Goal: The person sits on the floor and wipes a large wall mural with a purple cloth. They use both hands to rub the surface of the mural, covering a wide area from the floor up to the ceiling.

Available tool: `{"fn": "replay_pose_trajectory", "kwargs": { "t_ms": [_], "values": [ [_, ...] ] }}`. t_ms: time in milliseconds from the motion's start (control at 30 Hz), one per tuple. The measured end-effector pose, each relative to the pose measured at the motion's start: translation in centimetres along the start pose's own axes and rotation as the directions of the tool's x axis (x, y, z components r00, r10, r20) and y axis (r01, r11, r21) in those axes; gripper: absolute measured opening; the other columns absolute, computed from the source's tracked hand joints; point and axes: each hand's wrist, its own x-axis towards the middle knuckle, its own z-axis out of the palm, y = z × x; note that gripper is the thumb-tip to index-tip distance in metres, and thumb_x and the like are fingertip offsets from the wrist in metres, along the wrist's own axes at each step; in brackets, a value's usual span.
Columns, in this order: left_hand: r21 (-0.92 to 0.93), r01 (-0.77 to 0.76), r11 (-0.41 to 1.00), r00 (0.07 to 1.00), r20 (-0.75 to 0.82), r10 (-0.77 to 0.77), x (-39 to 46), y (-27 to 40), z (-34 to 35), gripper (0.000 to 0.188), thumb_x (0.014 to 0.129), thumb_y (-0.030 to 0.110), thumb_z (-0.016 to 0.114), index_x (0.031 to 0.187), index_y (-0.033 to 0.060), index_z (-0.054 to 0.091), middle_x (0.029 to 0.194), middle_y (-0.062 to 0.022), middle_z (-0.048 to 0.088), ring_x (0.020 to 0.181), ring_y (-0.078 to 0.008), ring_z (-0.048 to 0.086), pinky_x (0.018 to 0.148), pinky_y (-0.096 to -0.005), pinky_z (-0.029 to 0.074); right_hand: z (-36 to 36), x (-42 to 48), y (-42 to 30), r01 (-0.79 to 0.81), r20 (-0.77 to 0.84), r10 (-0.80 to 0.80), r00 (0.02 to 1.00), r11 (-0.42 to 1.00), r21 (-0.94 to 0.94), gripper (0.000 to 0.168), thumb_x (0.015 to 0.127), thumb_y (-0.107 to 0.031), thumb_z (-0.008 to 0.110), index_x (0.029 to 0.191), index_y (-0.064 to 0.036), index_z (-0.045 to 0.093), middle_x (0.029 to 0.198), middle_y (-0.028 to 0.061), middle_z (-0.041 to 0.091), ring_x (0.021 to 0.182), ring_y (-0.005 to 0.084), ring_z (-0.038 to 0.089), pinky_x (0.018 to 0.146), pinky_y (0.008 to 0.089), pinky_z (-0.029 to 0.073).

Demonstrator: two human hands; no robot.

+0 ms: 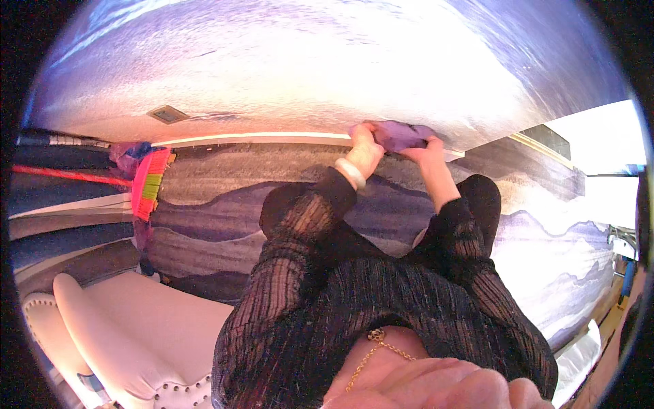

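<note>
A crumpled purple cloth [401, 136] lies against the foot of the wall [286, 87], at the skirting board [255, 137]. My left hand [366, 148] grips the cloth's left side, with a pale bangle [350, 173] around the wrist. The right end of the cloth is in my right hand [428, 153], thumb on its near edge. Both arms reach forward between my bent knees, low over the patterned carpet [214, 179]. The cloth hides the part of the skirting behind it, and some fingers are out of sight.
A broom [148, 184] with pink, green and orange bristles is at the left, its red handle running leftward. Below it stands a cream upholstered armchair [153, 317] with stud trim. A wall outlet [168, 114] sits above the skirting. Bright light washes out the right side.
</note>
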Motion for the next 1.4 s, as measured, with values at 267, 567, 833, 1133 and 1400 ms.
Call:
{"fn": "replay_pose_trajectory", "kwargs": {
  "t_ms": [267, 567, 833, 1133, 1400],
  "values": [
    [-0.151, -0.151, 0.977, 0.899, 0.39, 0.199, -17.7, 8.2, 19.4, 0.025, 0.088, 0.018, 0.06, 0.112, 0.0113, 0.054, 0.11, -0.0083, 0.062, 0.105, -0.0221, 0.059, 0.084, -0.0448, 0.051, 8.7, -18.6, -8.3, 0.501, 0.362, -0.454, 0.814, 0.865, -0.042, 0.041, 0.082, -0.013, 0.071, 0.12, -0.008, 0.056, 0.117, 0.0088, 0.062, 0.113, 0.0262, 0.057, 0.097, 0.0479, 0.046],
    [-0.172, 0.411, 0.895, 0.909, 0.004, -0.417, -3.4, -5.9, 6.0, 0.034, 0.092, 0.025, 0.056, 0.121, 0.0071, 0.053, 0.118, -0.0073, 0.057, 0.115, -0.026, 0.051, 0.095, -0.0512, 0.046, -4.3, -2.4, -13.6, 0.055, -0.098, -0.109, 0.989, 0.896, -0.441, 0.033, 0.076, -0.012, 0.059, 0.107, -0.003, 0.065, 0.104, 0.0079, 0.064, 0.1, 0.0255, 0.058, 0.089, 0.0409, 0.045],
    [-0.068, -0.126, 0.99, 0.97, 0.201, 0.137, -15.8, 3.1, 22.5, 0.03, 0.083, 0.006, 0.067, 0.11, 0.0083, 0.054, 0.113, -0.0101, 0.057, 0.106, -0.0255, 0.055, 0.092, -0.0428, 0.047, 7.0, -19.1, -12.4, 0.499, 0.306, -0.493, 0.814, 0.864, 0.067, 0.033, 0.087, -0.003, 0.063, 0.118, -0.001, 0.055, 0.12, 0.0119, 0.059, 0.114, 0.0252, 0.056, 0.098, 0.0478, 0.046],
    [0.564, -0.757, -0.331, 0.069, 0.572, 0.817, -13.0, 3.1, 20.1, 0.039, 0.069, 0.007, 0.075, 0.105, 0.0037, 0.059, 0.093, -0.0137, 0.047, 0.08, -0.0276, 0.049, 0.072, -0.037, 0.044, 4.8, -13.6, -10.0, 0.697, 0.581, -0.752, -0.312, -0.596, -0.398, 0.058, 0.069, -0.001, 0.073, 0.12, 0.003, 0.045, 0.115, 0.0176, 0.044, 0.106, 0.0314, 0.049, 0.096, 0.0401, 0.038],
    [0.338, -0.792, -0.508, -0.247, 0.585, 0.773, -12.9, 6.8, 23.8, 0.044, 0.067, 0.006, 0.08, 0.107, 0.0056, 0.063, 0.112, -0.0203, 0.047, 0.084, -0.0314, 0.057, 0.068, -0.0394, 0.048, 10.5, -16.0, -10.9, 0.647, 0.52, -0.616, -0.591, -0.748, -0.151, 0.073, 0.067, 0.003, 0.079, 0.126, 0.001, 0.036, 0.117, 0.017, 0.05, 0.107, 0.0233, 0.051, 0.095, 0.036, 0.041]
  ]
}}
